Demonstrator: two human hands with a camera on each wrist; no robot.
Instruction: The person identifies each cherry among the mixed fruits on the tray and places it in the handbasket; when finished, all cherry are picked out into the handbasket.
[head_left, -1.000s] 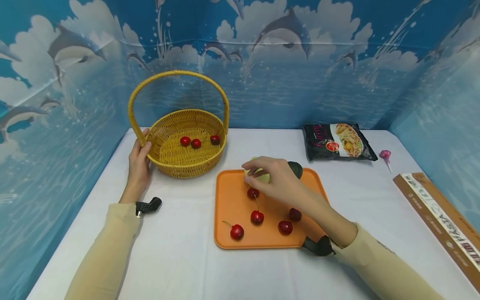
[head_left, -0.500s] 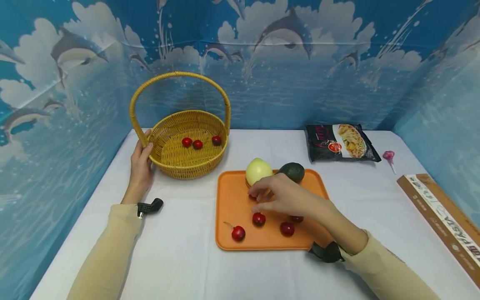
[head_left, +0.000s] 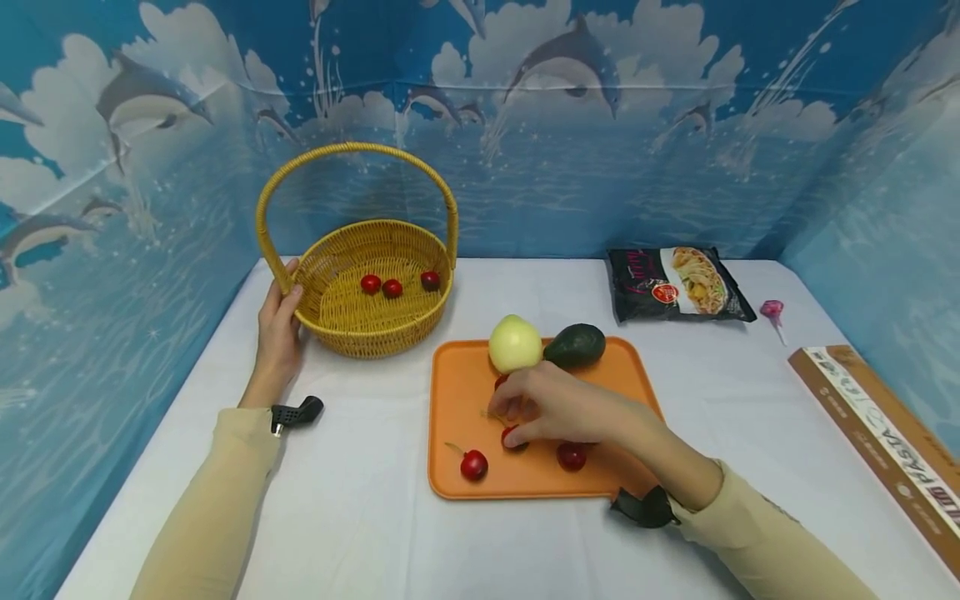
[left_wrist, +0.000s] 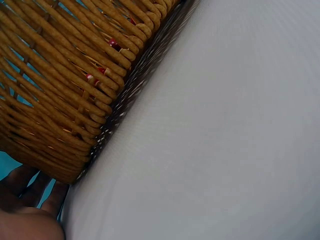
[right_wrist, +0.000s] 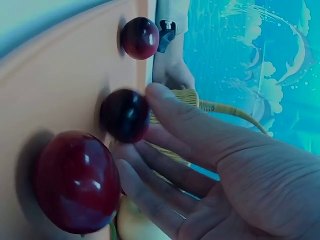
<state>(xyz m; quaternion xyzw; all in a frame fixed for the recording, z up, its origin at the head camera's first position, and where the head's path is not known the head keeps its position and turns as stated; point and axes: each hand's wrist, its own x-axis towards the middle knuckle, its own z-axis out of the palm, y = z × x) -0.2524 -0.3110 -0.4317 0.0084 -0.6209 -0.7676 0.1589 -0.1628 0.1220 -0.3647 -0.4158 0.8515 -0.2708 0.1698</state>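
At the left side of a yellow wicker basket point(head_left: 375, 333), my left hand point(head_left: 277, 333) grips the base of its handle, thumb in front. Inside the basket lie a few red cherries point(head_left: 371, 284). My right hand point(head_left: 558, 404) is over an orange tray point(head_left: 453, 392), its thumb and fingers pinching a dark red cherry point(right_wrist: 125, 117) that is still low over the tray. Around it on the tray are a cherry with a stem point(head_left: 474, 465), another cherry point(head_left: 572, 457), and one partly hidden behind the fingers point(head_left: 500, 382). A pale green round fruit point(head_left: 515, 343) and an avocado point(head_left: 576, 346) sit at the tray's back edge.
A black noodle packet point(head_left: 678, 283) lies at the back right, with a pink lollipop point(head_left: 772, 310) beside it. Along the right edge stretches a long brown pasta box point(head_left: 885, 442). A dolphin-printed cloth point(head_left: 525, 183) walls the white table.
My right hand has come down from the pale green fruit toward the front of the tray and closed around the middle cherry. My left hand stays on the basket.
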